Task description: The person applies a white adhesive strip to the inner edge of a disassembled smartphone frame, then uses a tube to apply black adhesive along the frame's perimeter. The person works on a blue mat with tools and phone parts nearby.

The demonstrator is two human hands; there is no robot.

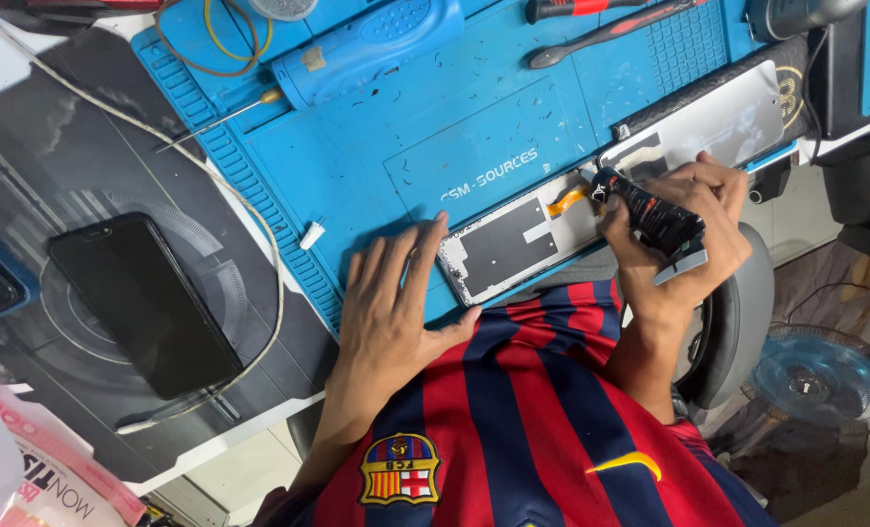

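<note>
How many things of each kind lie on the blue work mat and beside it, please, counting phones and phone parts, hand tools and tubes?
Phones and phone parts: 3 (black phone, screen panel, silvery back panel)
Hand tools: 3 (brush, red-handled screwdriver, thin screwdriver)
Tubes: 1 (black tube, held in the right hand)
Total: 7

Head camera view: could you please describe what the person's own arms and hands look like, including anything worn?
Both forearms are bare, with no gloves, rings, watch or wristband visible on the left hand or the right hand. No sleeves show. The shirt has vertical dark blue and red stripes, a crest on one side of the chest and a small yellow mark on the other.
</note>
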